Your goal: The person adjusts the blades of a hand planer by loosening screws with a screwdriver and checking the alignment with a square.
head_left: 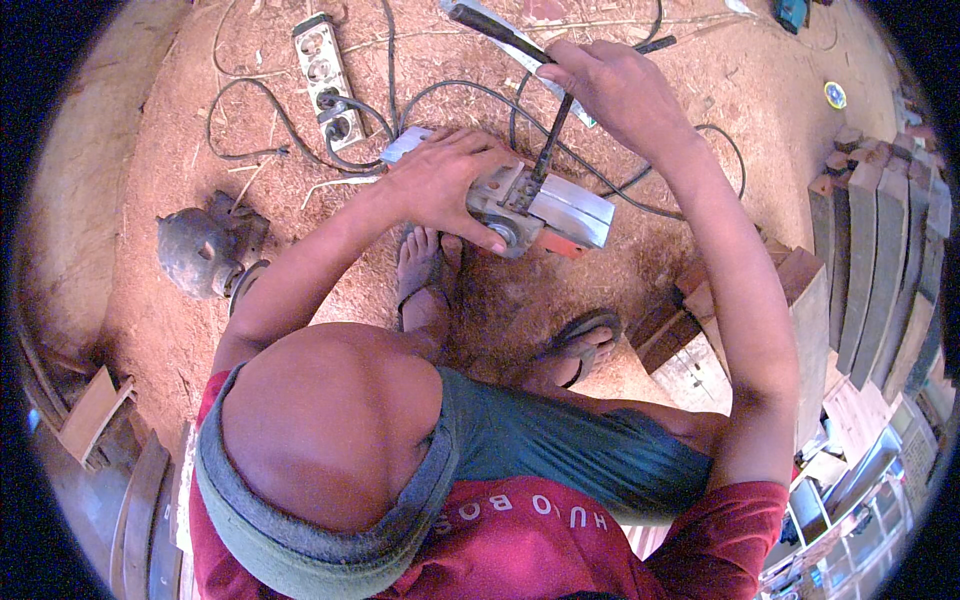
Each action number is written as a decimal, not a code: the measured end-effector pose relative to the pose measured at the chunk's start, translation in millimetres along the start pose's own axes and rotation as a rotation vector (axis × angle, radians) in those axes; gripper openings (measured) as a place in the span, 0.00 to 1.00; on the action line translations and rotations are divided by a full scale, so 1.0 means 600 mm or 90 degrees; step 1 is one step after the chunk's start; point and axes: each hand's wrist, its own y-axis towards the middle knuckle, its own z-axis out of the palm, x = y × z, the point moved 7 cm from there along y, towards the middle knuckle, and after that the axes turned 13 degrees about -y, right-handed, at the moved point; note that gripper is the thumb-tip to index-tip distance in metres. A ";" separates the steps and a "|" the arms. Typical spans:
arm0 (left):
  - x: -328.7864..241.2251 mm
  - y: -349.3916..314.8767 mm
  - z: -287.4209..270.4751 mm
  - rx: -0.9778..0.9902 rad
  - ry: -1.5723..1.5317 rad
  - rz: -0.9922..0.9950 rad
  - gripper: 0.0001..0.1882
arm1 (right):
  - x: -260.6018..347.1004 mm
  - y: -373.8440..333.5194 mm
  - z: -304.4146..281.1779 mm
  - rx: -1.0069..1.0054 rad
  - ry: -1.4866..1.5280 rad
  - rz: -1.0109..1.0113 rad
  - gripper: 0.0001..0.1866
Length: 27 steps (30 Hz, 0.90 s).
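We are clamping our left hand [440,185] around the heavy, rigid metal power planer [535,208], holding it above the sawdust floor [180,300] near the power strip [328,75], while our right hand [610,85] is closing on a stiff dark wrench [550,140] seated in its head.

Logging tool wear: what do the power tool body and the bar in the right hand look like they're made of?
Power tool: seemingly bare metal, grey with a dull sheen, held by the left hand. Bar under the right hand: thin, dark, probably steel; finish unclear.
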 end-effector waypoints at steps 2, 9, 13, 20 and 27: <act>0.003 -0.001 0.001 -0.004 0.014 0.003 0.56 | -0.003 -0.003 0.004 0.013 -0.036 -0.012 0.16; 0.005 -0.001 0.003 -0.026 0.011 0.029 0.56 | -0.012 0.000 0.001 0.003 -0.052 -0.034 0.16; 0.006 -0.003 0.001 -0.031 0.010 0.027 0.56 | 0.009 0.004 -0.023 -0.001 -0.004 -0.078 0.15; 0.012 0.000 0.006 -0.005 -0.017 0.005 0.55 | 0.036 -0.003 -0.028 0.039 -0.033 -0.105 0.16; 0.007 -0.001 0.002 -0.014 0.007 0.030 0.55 | 0.044 -0.006 -0.026 -0.002 0.003 -0.144 0.20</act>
